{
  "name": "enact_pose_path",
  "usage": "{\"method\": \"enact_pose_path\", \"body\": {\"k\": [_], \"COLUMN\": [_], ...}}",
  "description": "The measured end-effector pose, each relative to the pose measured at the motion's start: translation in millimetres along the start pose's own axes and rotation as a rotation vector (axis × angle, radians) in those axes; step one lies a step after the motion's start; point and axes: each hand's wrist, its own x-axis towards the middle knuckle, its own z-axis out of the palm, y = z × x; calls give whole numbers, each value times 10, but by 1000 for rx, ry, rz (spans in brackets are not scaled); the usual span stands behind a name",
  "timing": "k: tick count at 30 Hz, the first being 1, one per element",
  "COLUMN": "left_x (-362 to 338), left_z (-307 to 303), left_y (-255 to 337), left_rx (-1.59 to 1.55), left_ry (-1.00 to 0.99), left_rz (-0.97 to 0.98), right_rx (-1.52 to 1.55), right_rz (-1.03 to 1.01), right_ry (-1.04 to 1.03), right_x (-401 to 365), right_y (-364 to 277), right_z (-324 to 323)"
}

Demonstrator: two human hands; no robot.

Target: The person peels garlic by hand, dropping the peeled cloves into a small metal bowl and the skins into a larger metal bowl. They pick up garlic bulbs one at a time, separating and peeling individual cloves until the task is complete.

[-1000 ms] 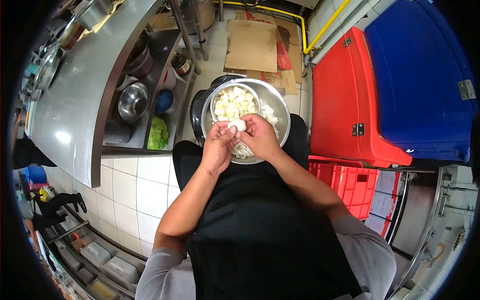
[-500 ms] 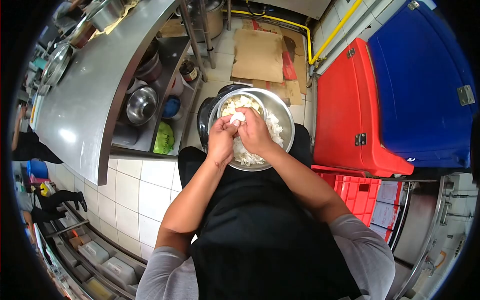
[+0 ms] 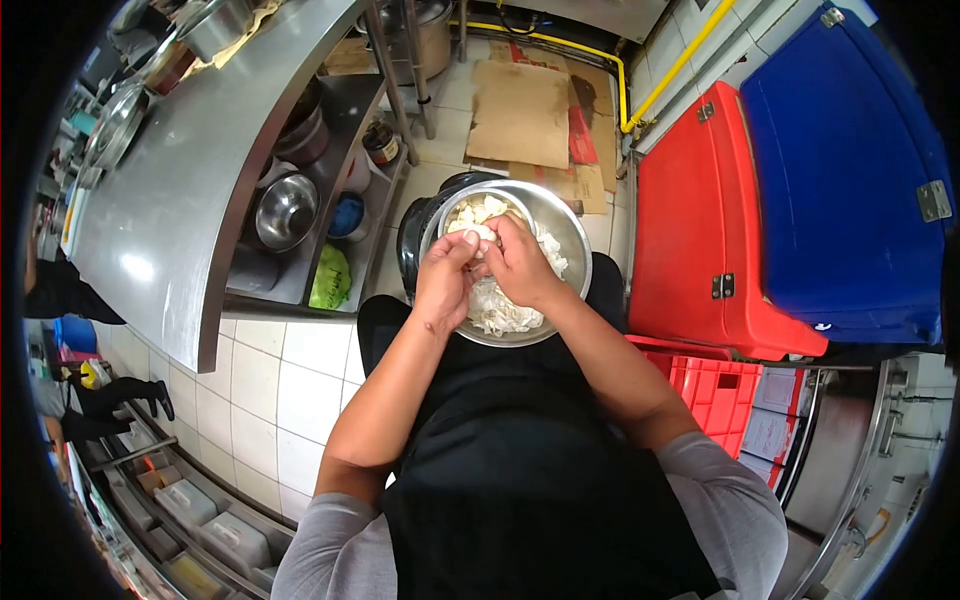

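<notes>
Both hands are closed together over a large steel bowl (image 3: 573,228) at my lap. Between the fingertips of my left hand (image 3: 446,280) and my right hand (image 3: 524,268) is a whitish piece of garlic (image 3: 483,233), partly hidden by the fingers. Just beyond them, a smaller steel bowl (image 3: 531,207) sits inside the large one and holds pale garlic cloves (image 3: 478,211). Papery white garlic skins (image 3: 500,312) lie in the large bowl, below and to the right of my hands.
A steel table (image 3: 150,230) with shelves of bowls stands on the left. To the right are red (image 3: 690,220) and blue (image 3: 840,170) bins and a red crate (image 3: 708,390). Flattened cardboard (image 3: 520,112) lies ahead. Another person's leg (image 3: 125,398) shows at far left.
My fingers have shifted slightly around the garlic, and more of the skins below my hands shows. The whole view has tilted a little.
</notes>
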Motion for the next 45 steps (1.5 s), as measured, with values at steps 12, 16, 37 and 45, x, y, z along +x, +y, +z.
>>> {"method": "enact_pose_path", "body": {"k": [12, 16, 37, 45], "left_x": [25, 56, 16, 244], "left_z": [-14, -76, 126, 3], "left_y": [-121, -138, 2, -18], "left_rx": [-4, 29, 326, 26], "left_ry": [62, 45, -6, 42], "left_rz": [46, 8, 246, 113], "right_rx": [-85, -17, 155, 815], "right_rz": [-64, -78, -60, 355], "right_ry": [-14, -13, 12, -58], "right_x": [-76, -103, -69, -106], "right_y": [47, 139, -104, 363], "right_z": [123, 179, 38, 321]}}
